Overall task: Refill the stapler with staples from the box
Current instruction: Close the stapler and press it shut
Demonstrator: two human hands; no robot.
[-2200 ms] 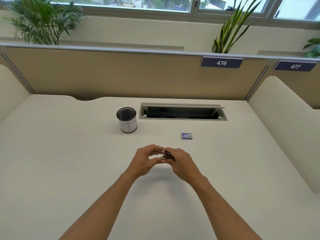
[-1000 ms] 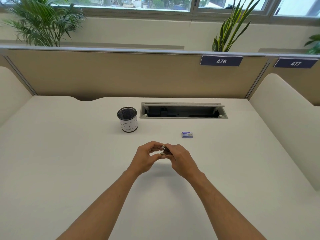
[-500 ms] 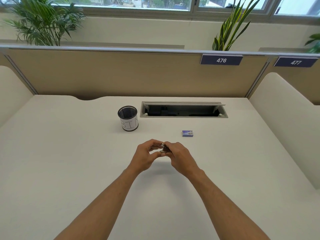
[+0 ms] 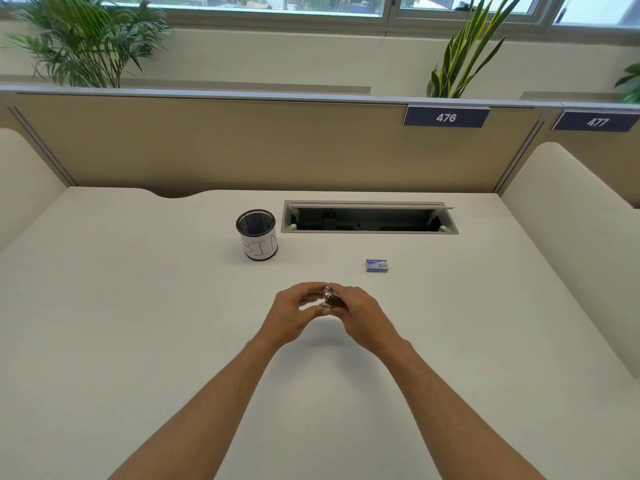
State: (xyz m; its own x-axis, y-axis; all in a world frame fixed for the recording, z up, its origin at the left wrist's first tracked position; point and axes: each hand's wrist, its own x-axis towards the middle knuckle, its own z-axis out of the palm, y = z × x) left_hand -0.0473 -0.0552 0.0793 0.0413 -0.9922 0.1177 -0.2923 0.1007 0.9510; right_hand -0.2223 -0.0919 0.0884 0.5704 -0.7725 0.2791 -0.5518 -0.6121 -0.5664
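Observation:
A small dark and silver stapler (image 4: 331, 298) is held between both hands just above the middle of the white desk (image 4: 138, 323). My right hand (image 4: 360, 315) wraps around its body and hides most of it. My left hand (image 4: 294, 311) pinches its left end with fingertips and thumb. Whether the stapler is hinged open I cannot tell. The small blue staple box (image 4: 376, 265) lies closed on the desk, beyond and to the right of my hands, apart from them.
A black mesh pen cup (image 4: 257, 234) labelled BIN stands behind and left of my hands. An open cable tray slot (image 4: 370, 219) is set into the desk's rear. Beige partitions enclose the back and both sides.
Both hands with the stapler have shifted slightly away from me over the desk. The grip looks the same. The staple box and the cup have not moved.

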